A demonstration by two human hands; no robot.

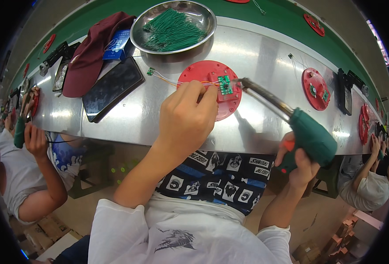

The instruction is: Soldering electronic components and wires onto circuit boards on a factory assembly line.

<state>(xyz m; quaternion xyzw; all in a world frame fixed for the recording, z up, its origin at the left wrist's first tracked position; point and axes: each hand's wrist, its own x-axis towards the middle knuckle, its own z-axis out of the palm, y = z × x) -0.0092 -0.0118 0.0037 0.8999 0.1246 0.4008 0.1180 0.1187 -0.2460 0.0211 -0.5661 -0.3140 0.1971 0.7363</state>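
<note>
Two hands | left hand [186, 118] fingers pinch wires at green board [224, 85] | soldering iron [287, 119] tip touching

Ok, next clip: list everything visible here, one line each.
round disc with small green circuit board: one, red, bench centre, under left hand
soldering iron: one, green handle, tip at the board
metal bowl of wire pieces: one, silver, green wires, bench top
cap: one, maroon, left of bowl
tablet: one, black, beside cap
second disc: one, red, right
steel bench: one, silver
co-workers: two, at both edges
left hand: on disc
right hand: gripping iron
</note>
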